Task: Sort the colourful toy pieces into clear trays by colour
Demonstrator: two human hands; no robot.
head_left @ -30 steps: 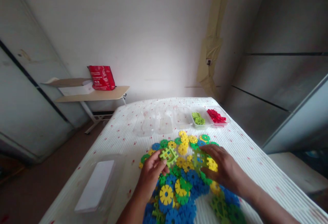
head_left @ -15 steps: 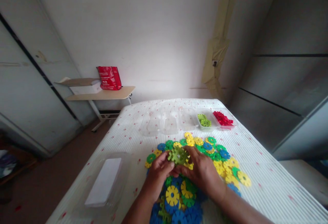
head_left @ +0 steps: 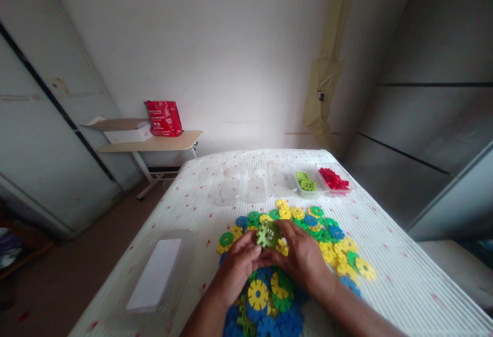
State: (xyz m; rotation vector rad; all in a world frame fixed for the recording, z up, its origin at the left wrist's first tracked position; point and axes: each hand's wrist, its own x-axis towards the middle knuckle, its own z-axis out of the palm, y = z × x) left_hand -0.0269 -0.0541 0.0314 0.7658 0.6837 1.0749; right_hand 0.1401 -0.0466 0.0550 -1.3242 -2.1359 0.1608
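Between my two hands, above the pile, is a light-green square building piece with notched edges (head_left: 267, 235). My left hand (head_left: 243, 256) grips its left side with thumb and fingers. On its right side my right hand (head_left: 302, 256) is closed, fingertips along the upper right edge. Below and around them spreads a heap of notched plastic discs (head_left: 258, 295) in yellow, blue and green. Another light-green notched piece (head_left: 244, 318) lies in the heap at the front. Parts of the fingers are hidden behind the held piece and each other.
Clear plastic boxes stand in a row at the back; one holds light-green pieces (head_left: 307, 183), another red pieces (head_left: 333, 179). A clear lid with a white slab (head_left: 154, 275) lies at the left. A side table (head_left: 169, 142) carries a red bag (head_left: 164, 118) and a carton.
The light-green piece has turned slightly in my hands, showing its grid-like openings more plainly. Both hands remain over the pile, nearly in place.
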